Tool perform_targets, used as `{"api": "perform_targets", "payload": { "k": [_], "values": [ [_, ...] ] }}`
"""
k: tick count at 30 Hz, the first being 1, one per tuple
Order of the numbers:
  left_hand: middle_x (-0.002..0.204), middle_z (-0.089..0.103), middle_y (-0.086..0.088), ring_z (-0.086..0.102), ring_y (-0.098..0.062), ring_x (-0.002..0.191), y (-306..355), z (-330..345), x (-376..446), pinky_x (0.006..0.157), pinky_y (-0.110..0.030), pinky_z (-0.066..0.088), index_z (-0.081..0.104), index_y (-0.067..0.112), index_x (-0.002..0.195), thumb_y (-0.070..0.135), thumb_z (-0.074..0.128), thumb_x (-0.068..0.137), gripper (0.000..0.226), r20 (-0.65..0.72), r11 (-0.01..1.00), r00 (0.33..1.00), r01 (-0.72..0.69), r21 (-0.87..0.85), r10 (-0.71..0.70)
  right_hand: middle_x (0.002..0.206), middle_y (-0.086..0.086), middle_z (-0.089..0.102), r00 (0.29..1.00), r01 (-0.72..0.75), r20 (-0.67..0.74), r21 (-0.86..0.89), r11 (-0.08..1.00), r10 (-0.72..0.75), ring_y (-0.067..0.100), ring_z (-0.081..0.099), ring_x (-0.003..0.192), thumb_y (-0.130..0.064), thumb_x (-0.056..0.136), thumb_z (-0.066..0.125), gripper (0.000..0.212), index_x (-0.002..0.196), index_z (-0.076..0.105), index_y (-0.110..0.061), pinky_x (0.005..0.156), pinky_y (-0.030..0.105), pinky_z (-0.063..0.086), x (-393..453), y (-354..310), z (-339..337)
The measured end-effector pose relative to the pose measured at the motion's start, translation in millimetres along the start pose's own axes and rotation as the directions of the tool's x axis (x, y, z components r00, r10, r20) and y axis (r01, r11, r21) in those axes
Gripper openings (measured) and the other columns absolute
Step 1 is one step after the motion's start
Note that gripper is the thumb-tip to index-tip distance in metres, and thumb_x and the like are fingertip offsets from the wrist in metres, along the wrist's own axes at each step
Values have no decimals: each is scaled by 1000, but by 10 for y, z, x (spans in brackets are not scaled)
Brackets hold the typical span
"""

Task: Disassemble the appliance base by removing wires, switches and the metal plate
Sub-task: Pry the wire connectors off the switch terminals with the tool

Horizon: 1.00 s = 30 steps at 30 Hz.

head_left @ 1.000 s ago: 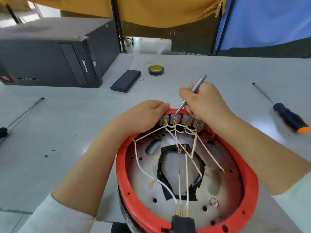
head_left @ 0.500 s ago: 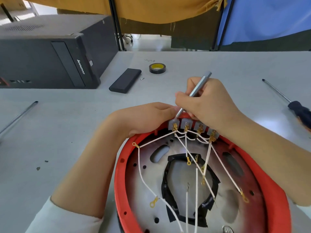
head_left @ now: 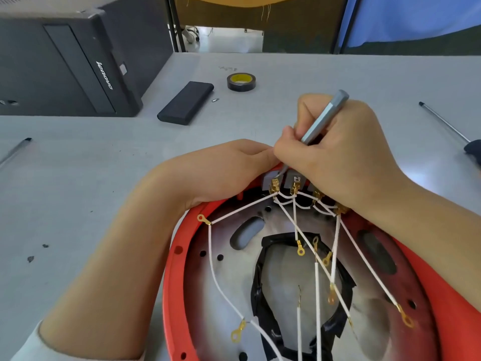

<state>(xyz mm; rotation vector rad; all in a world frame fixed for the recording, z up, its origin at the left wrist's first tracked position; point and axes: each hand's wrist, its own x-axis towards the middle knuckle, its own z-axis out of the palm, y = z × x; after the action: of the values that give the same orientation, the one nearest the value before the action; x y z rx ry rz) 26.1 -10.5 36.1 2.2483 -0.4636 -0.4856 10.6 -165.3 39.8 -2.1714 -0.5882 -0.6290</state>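
Right hand (head_left: 338, 157) holds screwdriver (head_left: 322, 118) at the grey switches (head_left: 270, 179).

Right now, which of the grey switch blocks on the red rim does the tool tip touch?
The leftmost grey switch block, beside the left hand. The grey tool in the right hand meets its top; the next block is untouched.

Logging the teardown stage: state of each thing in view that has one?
Red appliance base: upside down, inside open to view.
Metal plate: in the base.
Gray switches: in the rim, wired.
White wires: ring terminals lying loose.
Right hand: grips gray precision screwdriver, tip at the leftmost switch.
Left hand: steadies the rim.
Tape roll: flat, unused.
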Motion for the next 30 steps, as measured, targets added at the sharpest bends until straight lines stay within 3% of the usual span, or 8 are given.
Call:
{"api": "perform_targets", "payload": {
  "k": [5, 9, 13, 17, 21, 25, 30],
  "values": [
    [109, 67, -2, 58, -20, 106, -6, -1, 9, 94, -35, 45, 68, 23, 102, 49, 35, 97, 42, -13, 1000, 1000, -2, 4, 2, 47, -6, 30, 1000, 3, -4, 17, 1000, -3, 5, 37, 45, -11, 77, 59, 39, 54, 30, -22, 46, 7, 29, 3, -2, 4],
    [103, 68, 3, 59, -14, 100, -4, 5, 5, 90, -22, 44, 68, 27, 97, 50, 35, 96, 40, -24, 1000, 1000, 3, -3, -3, 48, -3, 30, 1000, 5, 5, 16, 1000, -5, 7, 36, 47, -10, 78, 59, 37, 55, 31, -20, 47, 8, 30, 8, -3, 18],
    [104, 69, 1, 60, -18, 103, 11, 10, -3, 93, -28, 44, 68, 26, 96, 49, 35, 96, 40, -29, 1000, 1000, -2, -12, 2, 49, -1, 30, 999, -32, 38, 30, 999, 31, 10, 37, 49, -9, 79, 59, 36, 55, 33, -17, 46, 12, 31, 31, -26, 23],
    [108, 69, 11, 61, -11, 106, 27, 7, -14, 98, -30, 43, 68, 30, 106, 49, 33, 98, 41, -4, 1000, 1000, 8, -17, -8, 43, 0, 31, 966, -224, 152, 94, 970, 209, 10, 36, 41, -9, 77, 59, 35, 52, 34, -14, 39, 11, 29, 161, 13, 50],
    [108, 69, 12, 61, -9, 106, 44, 10, -11, 100, -33, 43, 68, 31, 106, 45, 35, 99, 37, 1, 999, 1000, 13, -45, -13, 38, -3, 34, 934, -304, 220, 80, 949, 280, 8, 34, 34, -14, 75, 58, 32, 51, 37, -12, 35, 13, 28, 224, 47, 58],
    [102, 71, 8, 63, -14, 104, 39, 18, 2, 99, -38, 45, 70, 26, 99, 38, 40, 99, 33, -28, 996, 999, 21, -87, -24, 39, -4, 33, 938, -297, 199, 30, 954, 285, 8, 35, 34, -20, 78, 59, 34, 52, 39, -11, 36, 13, 28, 230, 58, 82],
    [103, 71, 1, 62, -20, 105, 7, 19, 8, 100, -43, 44, 71, 25, 96, 39, 39, 100, 35, -26, 995, 1000, 11, -103, -14, 47, 2, 43, 985, -164, 59, 97, 982, 159, 8, 49, 40, -17, 90, 58, 35, 58, 42, -13, 41, 13, 36, 93, 13, 85]
  ]
}}
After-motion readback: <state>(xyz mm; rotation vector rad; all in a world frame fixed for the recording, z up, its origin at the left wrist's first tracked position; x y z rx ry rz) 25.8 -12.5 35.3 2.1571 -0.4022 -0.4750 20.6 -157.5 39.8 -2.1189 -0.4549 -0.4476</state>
